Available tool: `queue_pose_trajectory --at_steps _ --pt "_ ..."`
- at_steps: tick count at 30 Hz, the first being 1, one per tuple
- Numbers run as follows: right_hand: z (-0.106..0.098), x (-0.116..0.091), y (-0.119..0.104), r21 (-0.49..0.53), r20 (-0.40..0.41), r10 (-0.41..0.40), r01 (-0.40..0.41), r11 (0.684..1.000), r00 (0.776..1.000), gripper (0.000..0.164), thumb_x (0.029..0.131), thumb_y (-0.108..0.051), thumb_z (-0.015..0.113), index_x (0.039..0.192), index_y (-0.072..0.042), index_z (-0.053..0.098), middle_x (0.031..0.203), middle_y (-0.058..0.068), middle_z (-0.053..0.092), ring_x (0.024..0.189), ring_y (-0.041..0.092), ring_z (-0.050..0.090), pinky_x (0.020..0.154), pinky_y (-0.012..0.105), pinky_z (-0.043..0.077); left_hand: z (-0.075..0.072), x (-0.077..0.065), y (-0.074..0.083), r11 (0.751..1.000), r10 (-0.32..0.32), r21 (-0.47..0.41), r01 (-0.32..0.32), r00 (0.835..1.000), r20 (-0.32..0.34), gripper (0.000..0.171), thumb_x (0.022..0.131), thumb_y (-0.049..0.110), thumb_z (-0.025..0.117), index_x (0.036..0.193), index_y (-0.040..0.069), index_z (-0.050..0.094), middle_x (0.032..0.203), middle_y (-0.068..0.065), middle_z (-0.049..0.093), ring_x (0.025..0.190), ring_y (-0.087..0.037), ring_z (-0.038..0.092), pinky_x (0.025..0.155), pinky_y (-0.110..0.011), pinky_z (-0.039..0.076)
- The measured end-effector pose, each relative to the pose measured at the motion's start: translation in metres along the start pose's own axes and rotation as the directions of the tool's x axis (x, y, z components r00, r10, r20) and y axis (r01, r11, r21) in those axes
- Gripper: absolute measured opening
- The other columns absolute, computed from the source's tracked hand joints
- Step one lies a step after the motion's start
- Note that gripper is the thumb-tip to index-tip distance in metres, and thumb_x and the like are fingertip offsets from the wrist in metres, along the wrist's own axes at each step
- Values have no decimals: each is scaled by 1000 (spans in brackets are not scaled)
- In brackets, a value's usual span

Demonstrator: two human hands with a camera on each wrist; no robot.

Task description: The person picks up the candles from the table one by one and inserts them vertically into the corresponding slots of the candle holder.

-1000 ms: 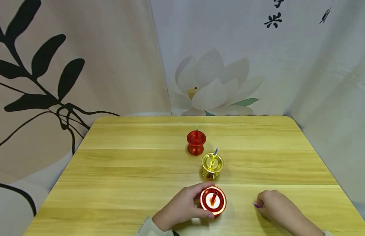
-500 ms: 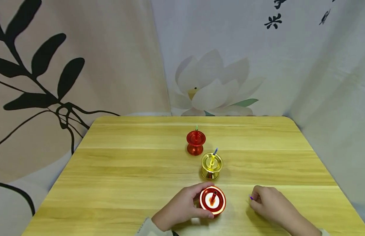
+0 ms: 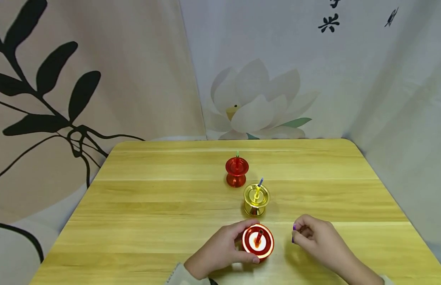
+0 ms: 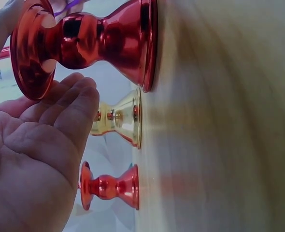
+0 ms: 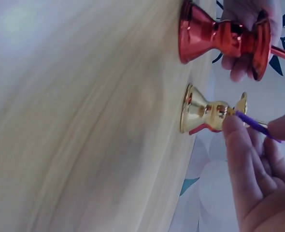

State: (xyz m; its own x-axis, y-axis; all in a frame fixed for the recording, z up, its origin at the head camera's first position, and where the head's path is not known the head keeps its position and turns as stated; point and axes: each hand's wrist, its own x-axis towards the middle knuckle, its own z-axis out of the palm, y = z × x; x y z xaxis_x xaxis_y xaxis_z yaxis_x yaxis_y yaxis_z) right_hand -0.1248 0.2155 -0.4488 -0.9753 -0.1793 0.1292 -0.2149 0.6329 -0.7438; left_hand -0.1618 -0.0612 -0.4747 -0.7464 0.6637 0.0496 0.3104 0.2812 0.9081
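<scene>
Near the table's front, my left hand [image 3: 218, 247] holds a red metal candle holder [image 3: 266, 250] by its dish, thumb and fingers curved round the rim. The holder stands upright, and its central tube shows a dark open top. To its right, my right hand [image 3: 323, 241] pinches a thin purple candle [image 5: 256, 126] between thumb and fingertips above the table. Just beyond the held one stands a gold candle holder [image 3: 254, 209] with a blue candle [image 3: 261, 182] in its tube. Farther back, another red candle holder [image 3: 236, 180] bears a green candle [image 3: 237, 154].
The wooden table [image 3: 163, 206] has its far edge against a pale curtain [image 3: 152, 79] printed with leaves and a lotus. The gold holder stands close to my left fingertips.
My right hand has moved left and slightly up with the purple candle, which now stands more upright. The left hand and all the holders have stayed in place.
</scene>
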Motion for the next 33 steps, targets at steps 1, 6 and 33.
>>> queue_pose_trajectory --at_steps 1,6,33 --pt "1 0 -1 25 2 -19 19 1000 1000 16 88 -1 71 85 -14 61 73 -15 66 66 2 64 55 23 52 0 0 0 1000 -1 3 1 1000 -1 80 79 28 88 147 14 50 133 5 62 120 -6 57 105 -29 46" --pt "5 3 -9 126 2 -96 95 988 995 19 88 4 69 86 -13 61 75 -12 67 67 9 68 54 25 54 -1 -2 2 1000 -4 10 4 1000 -3 78 79 30 88 146 16 51 134 5 62 120 -6 57 105 -29 45" --pt "11 18 -45 167 -58 -235 242 956 970 28 85 9 70 88 -17 61 79 -9 69 69 6 67 57 25 56 -2 -1 6 1000 -4 -17 4 1000 12 76 81 26 86 147 17 50 132 6 63 119 -8 59 102 -27 47"
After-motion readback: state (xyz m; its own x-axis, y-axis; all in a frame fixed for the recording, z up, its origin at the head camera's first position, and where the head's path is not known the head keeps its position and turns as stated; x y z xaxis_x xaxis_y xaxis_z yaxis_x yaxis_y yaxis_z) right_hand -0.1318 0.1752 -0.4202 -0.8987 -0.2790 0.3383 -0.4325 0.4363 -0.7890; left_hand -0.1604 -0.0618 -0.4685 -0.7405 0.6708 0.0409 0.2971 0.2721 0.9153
